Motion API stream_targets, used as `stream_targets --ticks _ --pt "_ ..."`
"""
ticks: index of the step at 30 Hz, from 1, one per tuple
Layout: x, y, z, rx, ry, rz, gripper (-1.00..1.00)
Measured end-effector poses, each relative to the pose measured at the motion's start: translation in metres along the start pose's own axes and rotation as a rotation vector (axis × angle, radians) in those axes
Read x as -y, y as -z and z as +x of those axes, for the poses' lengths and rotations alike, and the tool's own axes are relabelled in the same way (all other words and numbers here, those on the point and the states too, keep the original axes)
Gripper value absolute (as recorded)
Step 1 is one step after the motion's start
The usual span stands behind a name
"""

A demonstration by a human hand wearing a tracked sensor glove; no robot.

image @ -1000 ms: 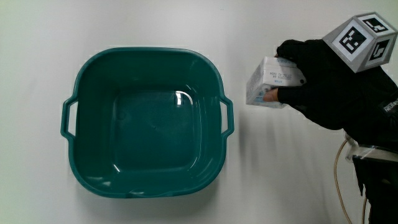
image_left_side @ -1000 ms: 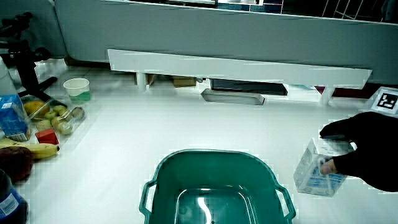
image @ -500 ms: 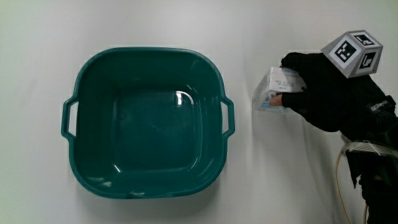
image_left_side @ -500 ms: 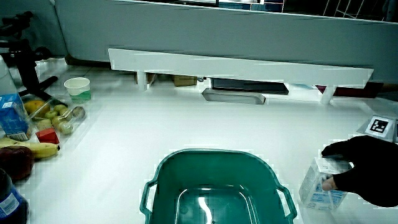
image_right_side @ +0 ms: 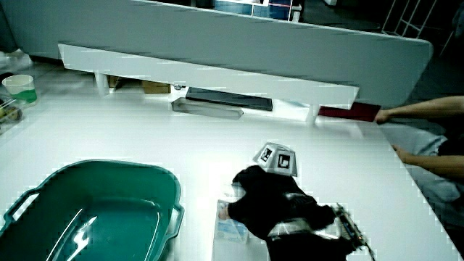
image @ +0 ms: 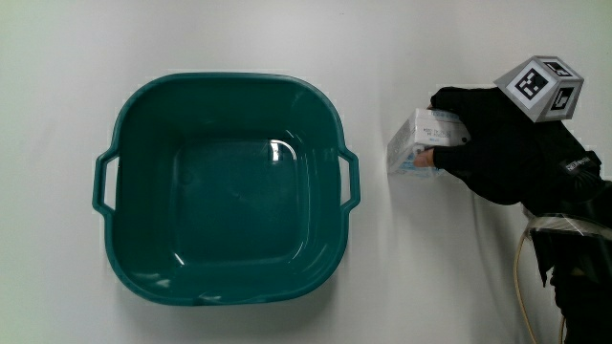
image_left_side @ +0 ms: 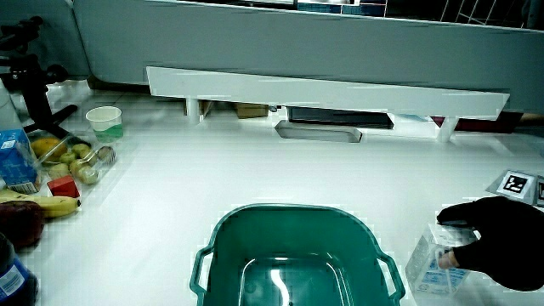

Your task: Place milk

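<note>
A small white and blue milk carton point(image: 417, 143) stands on the white table beside the handle of a green tub point(image: 229, 186). The hand point(image: 483, 134) in its black glove is wrapped around the carton, thumb on its near face, fingers over its top. In both side views the milk carton point(image_left_side: 432, 259) point(image_right_side: 232, 221) rests low at the table surface next to the tub point(image_left_side: 293, 259) point(image_right_side: 87, 210), with the hand point(image_left_side: 497, 246) point(image_right_side: 272, 199) still on it. The tub holds nothing.
At the table's edge lie a blue carton point(image_left_side: 17, 157), a banana point(image_left_side: 38, 206), small fruits point(image_left_side: 76, 161) and a red block point(image_left_side: 64, 185). A green-lined cup point(image_left_side: 105, 120) stands closer to the low white partition point(image_left_side: 327, 92).
The hand has lowered the milk carton to the table beside the tub and drawn it slightly away from the tub. The grasp is unchanged.
</note>
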Motion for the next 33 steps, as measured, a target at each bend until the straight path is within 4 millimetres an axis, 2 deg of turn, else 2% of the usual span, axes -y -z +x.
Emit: stream_targets --ticks 3,5,14,20,23,24,25,26,27,28,31,33 --pt "0.000 0.000 -0.001 0.051 0.008 -0.004 -0.17" --pt "0.001 0.001 0.001 -0.001 0.001 -0.003 -0.26" --pt "0.004 0.006 0.002 0.010 0.026 0.004 -0.65" --pt "0.015 0.006 -0.008 0.112 0.064 0.018 -0.91" --pt "0.021 0.012 -0.006 0.157 0.084 0.015 -1.00" --pt "0.030 0.006 -0.021 0.124 0.106 -0.027 -1.00" --pt "0.030 0.012 -0.011 0.124 0.056 0.006 -1.00" --pt "0.028 0.023 0.008 0.206 0.095 0.076 -1.00" --pt "0.045 0.008 -0.028 0.154 0.108 0.005 -1.00" --pt "0.040 0.024 -0.003 0.145 0.084 0.086 -1.00" --pt "0.054 0.026 -0.026 0.228 0.057 0.097 -1.00" --pt "0.070 0.020 -0.049 0.240 0.146 0.069 -1.00"
